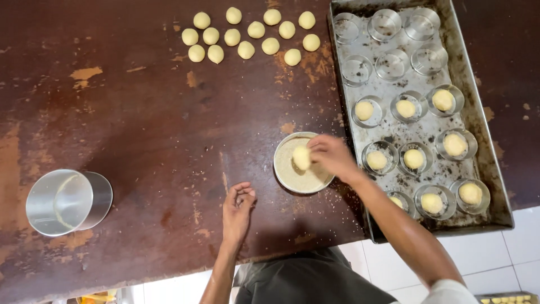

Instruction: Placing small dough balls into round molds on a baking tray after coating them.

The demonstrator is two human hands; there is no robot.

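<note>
**Right hand on the dough, over the dish**

Just now the right hand pinches a dough ball above the crumb dish, mid-frame. Tray lies right of it. Left hand, loosely curled, rests empty lower left of the dish.

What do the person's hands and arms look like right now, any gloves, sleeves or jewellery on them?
Both hands are bare, no gloves. The left hand and its forearm are uncovered as far as the picture's edge. The right hand has a bare forearm too, with a white sleeve at the upper arm. No watch, rings or bracelets show.
</note>
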